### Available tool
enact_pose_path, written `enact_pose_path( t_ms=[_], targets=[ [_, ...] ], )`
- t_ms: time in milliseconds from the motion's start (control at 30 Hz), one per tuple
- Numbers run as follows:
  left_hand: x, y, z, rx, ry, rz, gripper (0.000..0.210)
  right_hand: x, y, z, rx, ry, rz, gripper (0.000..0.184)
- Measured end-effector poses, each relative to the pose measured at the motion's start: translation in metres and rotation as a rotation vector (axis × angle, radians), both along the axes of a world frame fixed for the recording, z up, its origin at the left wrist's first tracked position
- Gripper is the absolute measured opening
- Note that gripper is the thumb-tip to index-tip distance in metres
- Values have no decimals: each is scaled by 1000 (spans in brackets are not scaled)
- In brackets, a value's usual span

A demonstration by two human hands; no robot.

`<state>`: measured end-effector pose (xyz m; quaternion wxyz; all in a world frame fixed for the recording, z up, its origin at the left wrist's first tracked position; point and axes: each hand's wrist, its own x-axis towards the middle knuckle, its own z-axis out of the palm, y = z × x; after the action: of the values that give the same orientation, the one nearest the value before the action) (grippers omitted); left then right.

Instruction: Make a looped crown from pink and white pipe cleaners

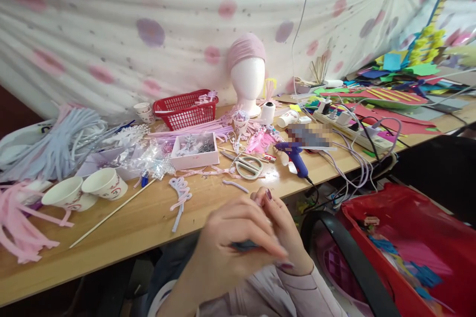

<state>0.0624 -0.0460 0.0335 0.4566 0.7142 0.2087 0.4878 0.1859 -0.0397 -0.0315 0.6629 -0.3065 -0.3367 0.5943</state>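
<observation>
At a crowded wooden worktable (145,218), a person holds both bare hands close together in front of the table's edge. The left hand (234,237), blurred, is curled, its fingers bent toward the right hand (288,230), whose thumb and fingertip sit narrowly together at the top. Whether either hand grips anything cannot be told, as the fingers hide what may lie between them.

On the wood just beyond the fingertips lies a short lilac stem (236,186), fuzzy and slightly bent. To its left rests a looped piece (181,197) of similar stem, its straight tail pointing toward the table's edge. Behind the short stem are scissors (248,164), and to the right a blue glue gun (293,156) lies with its cable running over the edge. Farther back stand a white box (195,158) of small silvery pieces, a red basket (186,111) and a white head form (247,79) in a pink cap (246,51).

The step in hand appears to be fine fingertip work, judging by the bent fingers and close hands. The next move would seem to call for a light, steady pinch, since so soft a stem would likely bend under firm pressure.
</observation>
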Motion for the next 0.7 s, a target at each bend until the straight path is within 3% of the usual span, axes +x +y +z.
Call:
enact_pose_path(
  t_ms=[67,133,167,267,367,700],
  targets=[
    [-24,4,-5,58,-41,218,13,-4,-5,5,2,59,50,39],
    [-35,4,-11,51,-129,311,36,-8,-9,8,7,81,81,35],
    [-37,3,-14,38,-164,358,37,-9,-11,8,10,79,89,33],
    [-33,-1,-18,-34,-152,473,13,-9,-15,8,32,37,88,29],
    [-29,-3,-18,-6,-44,418,25,-7,-17,7,81,-37,79,29],
    [-24,-5,-24,-60,-56,266,11,-6,-14,-3,256,-220,96,29]
  ],
)
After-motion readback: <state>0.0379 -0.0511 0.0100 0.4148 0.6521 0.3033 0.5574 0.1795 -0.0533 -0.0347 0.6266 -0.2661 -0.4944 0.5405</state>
